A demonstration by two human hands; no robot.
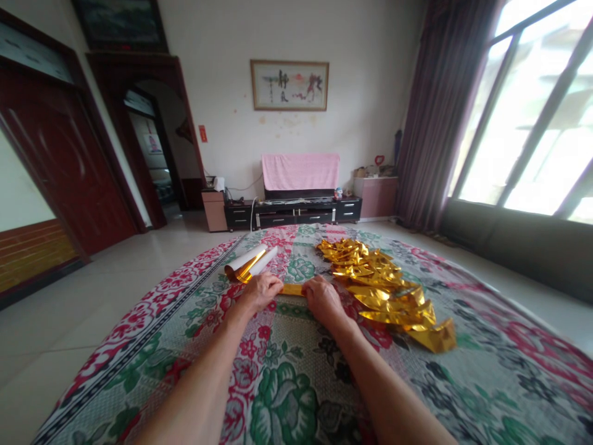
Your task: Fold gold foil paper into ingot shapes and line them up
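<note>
Both my hands rest on a flowered cloth (287, 383) that covers a table. My left hand (260, 290) and my right hand (323, 299) each press closed fingers on one end of a small strip of gold foil paper (291, 289) lying flat between them. Just behind my left hand lies a curled roll of gold foil sheets with white backs (250, 262). To the right of my right hand spreads a long heap of folded gold foil pieces (386, 289), reaching from the far middle toward the near right.
The table's edge curves round at left above a pale tiled floor (69, 321). Farther off stand a dark low cabinet (291, 213) with a pink cloth over a screen, a dark red door (55, 161) at left, and curtained windows (523, 111) at right.
</note>
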